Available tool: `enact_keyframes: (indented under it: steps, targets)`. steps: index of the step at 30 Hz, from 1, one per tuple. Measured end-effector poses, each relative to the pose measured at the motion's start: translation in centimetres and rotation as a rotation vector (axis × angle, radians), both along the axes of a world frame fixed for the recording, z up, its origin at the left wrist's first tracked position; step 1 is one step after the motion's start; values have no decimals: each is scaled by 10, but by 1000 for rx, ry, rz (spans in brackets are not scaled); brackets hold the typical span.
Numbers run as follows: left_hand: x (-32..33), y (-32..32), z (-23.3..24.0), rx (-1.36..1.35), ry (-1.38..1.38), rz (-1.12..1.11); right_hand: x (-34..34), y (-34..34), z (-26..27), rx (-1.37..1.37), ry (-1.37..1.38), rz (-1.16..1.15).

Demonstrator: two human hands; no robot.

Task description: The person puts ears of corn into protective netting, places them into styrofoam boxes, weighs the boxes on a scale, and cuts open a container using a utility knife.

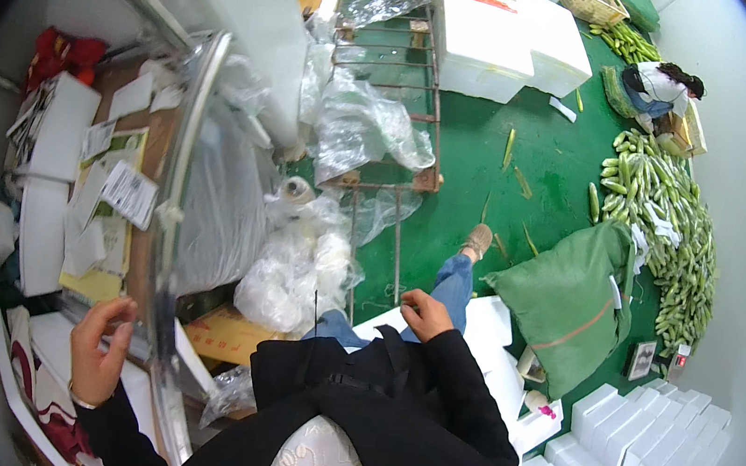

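Note:
My left hand (100, 350), with a bracelet at its wrist, is raised at the left with thumb and fingers apart and nothing between them. It is close to the metal-edged table (150, 196), on which papers, a printed label sheet (128, 194) and white foam boxes (65, 129) lie. Above my lap, my right hand (428, 316) has its fingers loosely curled; nothing shows in it. Crumpled clear plastic bags (302, 262) lie on the floor between the table and my legs. A full green woven sack (565, 304) rests to the right of my shoe.
A metal rack (436, 121) with plastic film lies ahead, beside large white foam boxes (486, 43). Wrapped green corn (674, 251) is heaped along the right wall, where a person (660, 90) crouches. White foam boxes (643, 438) are stacked at lower right. Loose leaves lie on the green floor (476, 147).

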State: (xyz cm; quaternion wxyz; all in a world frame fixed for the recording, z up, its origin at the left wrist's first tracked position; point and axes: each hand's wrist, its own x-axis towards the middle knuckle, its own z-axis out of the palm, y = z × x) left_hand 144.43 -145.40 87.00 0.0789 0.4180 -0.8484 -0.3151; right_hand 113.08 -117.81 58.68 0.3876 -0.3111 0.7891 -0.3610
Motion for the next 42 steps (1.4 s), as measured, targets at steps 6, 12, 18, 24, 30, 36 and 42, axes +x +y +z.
enact_keyframes:
  steps: [6, 12, 18, 24, 30, 36, 42]
  targets:
    - [-236, 26, -55, 68, -8, -297, -144, 52, -64, -69, 32, -38]
    - [-435, 70, -164, 149, -137, -730, -315, 165, -127, 46, 105, -389]
    - [-543, 80, -227, 426, -276, -580, -415, 278, -153, 78, 36, -786]
    - [-642, 60, -332, 377, -423, -625, -526, 265, -158, -140, -3, -634]
    - [-658, -1, -412, 693, -431, -144, -690, 134, -106, -64, -23, -458]
    - [-845, -28, -476, 728, -550, 23, -838, 219, -187, 49, -351, -875]
    - [-1177, -79, -419, 619, -187, -164, -928, 339, -208, -268, -607, -1157]
